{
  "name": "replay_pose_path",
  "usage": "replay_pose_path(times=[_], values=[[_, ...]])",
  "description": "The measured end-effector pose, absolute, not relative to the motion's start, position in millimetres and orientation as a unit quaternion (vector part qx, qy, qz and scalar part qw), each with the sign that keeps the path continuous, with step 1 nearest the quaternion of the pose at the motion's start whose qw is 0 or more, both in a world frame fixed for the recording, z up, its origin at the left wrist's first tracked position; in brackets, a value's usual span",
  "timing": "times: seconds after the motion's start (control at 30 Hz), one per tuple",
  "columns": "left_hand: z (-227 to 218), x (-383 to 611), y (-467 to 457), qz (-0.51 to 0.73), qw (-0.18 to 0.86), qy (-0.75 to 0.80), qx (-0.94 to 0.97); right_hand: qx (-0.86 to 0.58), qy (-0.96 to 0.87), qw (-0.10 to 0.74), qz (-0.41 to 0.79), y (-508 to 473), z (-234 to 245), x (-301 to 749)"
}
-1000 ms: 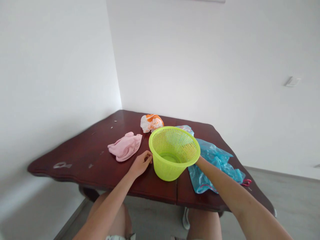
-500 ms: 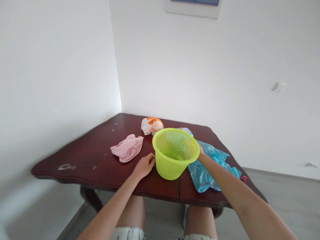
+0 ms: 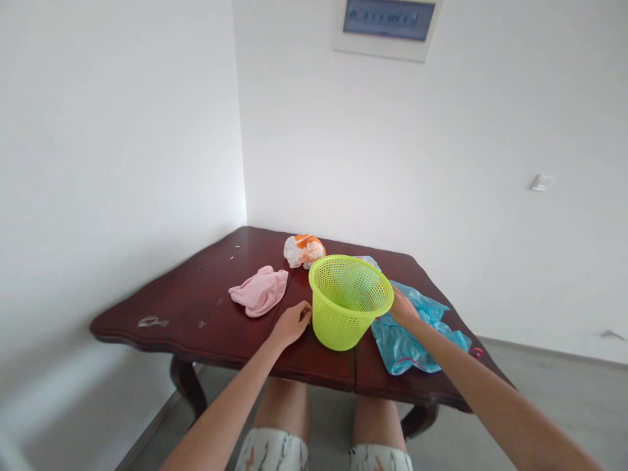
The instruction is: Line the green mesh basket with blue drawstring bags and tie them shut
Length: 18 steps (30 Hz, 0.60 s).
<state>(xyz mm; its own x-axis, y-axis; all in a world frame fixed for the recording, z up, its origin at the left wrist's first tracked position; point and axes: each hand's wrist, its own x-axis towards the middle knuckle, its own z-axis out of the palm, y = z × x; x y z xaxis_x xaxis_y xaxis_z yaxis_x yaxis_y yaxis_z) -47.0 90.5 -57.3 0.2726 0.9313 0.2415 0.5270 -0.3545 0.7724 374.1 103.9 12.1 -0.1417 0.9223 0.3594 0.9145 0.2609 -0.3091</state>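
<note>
A yellow-green perforated plastic basket (image 3: 338,327) stands upright on the dark red-brown wooden table (image 3: 206,288). My left hand (image 3: 294,322) rests low by the basket's left side, fingers curled in and closed; what they hold, if anything, is hidden. On the other side, my right hand (image 3: 403,306) is at the basket's right rim, its fingertips out of sight behind the rim, so its grip cannot be made out. Under and beside my right forearm lies a crumpled blue plastic bag (image 3: 400,347) with a pink drawstring. A folded pink cloth (image 3: 260,292) is left of the basket.
An orange-and-white crumpled plastic bag (image 3: 305,251) sits behind the basket. White walls meet behind the table, with a panel box (image 3: 387,23) and a light switch (image 3: 542,183) mounted on them. My legs are under the table's front edge.
My view has shifted slightly, showing more of the panel box. More of my right hand shows at the basket's right rim. My left hand and the basket keep their places relative to each other.
</note>
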Motion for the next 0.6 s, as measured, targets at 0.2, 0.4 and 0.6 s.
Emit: replay_pose_path(times=[0.2, 0.4, 0.6], values=[[-56, -46, 90, 0.354, 0.293, 0.490, 0.741, -0.723, -0.664, 0.184, -0.051, 72, -64, 400], [-58, -50, 88, 0.346, 0.300, 0.491, 0.741, -0.818, -0.565, 0.111, 0.004, 56, -116, 432], [-66, -55, 92, 0.327, 0.282, 0.516, 0.740, -0.819, -0.551, 0.154, -0.035, 43, -136, 440]])
